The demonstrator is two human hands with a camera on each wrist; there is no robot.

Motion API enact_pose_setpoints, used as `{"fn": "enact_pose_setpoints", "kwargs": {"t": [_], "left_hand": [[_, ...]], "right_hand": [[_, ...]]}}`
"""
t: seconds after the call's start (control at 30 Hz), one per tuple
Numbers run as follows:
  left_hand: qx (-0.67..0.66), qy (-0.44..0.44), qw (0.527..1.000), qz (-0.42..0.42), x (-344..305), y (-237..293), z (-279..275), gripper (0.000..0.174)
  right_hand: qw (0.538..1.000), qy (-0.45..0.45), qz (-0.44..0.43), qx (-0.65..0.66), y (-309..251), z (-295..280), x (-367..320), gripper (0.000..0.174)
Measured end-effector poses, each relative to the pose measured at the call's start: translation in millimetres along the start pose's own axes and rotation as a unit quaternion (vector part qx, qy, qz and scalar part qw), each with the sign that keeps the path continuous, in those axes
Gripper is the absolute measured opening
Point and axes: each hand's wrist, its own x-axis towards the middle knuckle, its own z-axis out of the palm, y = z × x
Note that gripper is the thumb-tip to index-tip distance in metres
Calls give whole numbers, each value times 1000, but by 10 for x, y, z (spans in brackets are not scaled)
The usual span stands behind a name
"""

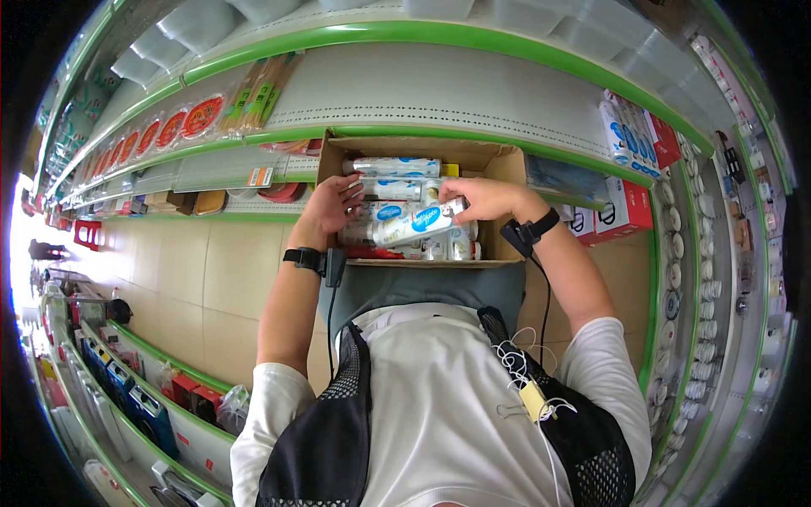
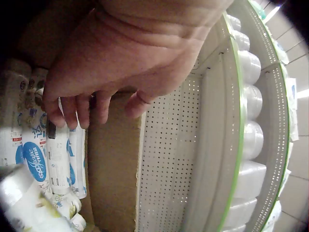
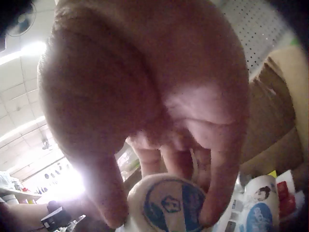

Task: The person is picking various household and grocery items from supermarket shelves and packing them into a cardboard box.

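Note:
A cardboard box (image 1: 486, 158) full of white wrapped rolls (image 1: 394, 166) with blue oval labels sits in front of the person, against the shelf. In the head view the right hand (image 1: 492, 200) grips one end of a white roll (image 1: 417, 224), which lies slanted above the others. The right wrist view shows the round end (image 3: 169, 203) of that roll between thumb and fingers. At the box's left side the left hand (image 1: 331, 205) hovers over the rolls with fingers loosely bent. Its fingertips overlap the packed rolls (image 2: 59, 157) in the left wrist view, and nothing is gripped.
Green-edged shelves (image 1: 405, 34) curve behind the box. On them stand red round-labelled packs (image 1: 203, 115), bundled sticks (image 1: 262, 91) and upright blue-and-white packs (image 1: 625, 135). Red boxes (image 1: 621, 215) are at the right; more shelving (image 1: 203, 431) runs behind at left.

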Motion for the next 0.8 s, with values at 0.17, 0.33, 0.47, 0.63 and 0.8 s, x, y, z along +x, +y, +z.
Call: {"fn": "enact_pose_setpoints", "kwargs": {"t": [0.17, 0.33, 0.47, 0.63, 0.8], "left_hand": [[2, -17, 1000, -2, 4, -1, 18, 32], [1, -12, 1000, -5, 7, 4, 98, 30], [-17, -19, 1000, 0, -23, 22, 185, 28], [-24, -30, 999, 5, -82, 54, 234, 28], [-12, -48, 999, 12, -75, 73, 193, 31]], "right_hand": [[995, -89, 50, 12, -120, 168, 179, 52], [987, -142, 11, -76, -87, 447, 422, 54], [981, -164, 43, -97, -175, 461, 471, 55], [995, -88, 44, -24, -218, 303, 333, 57], [993, 14, 113, 37, -529, -119, 40, 50]]}}
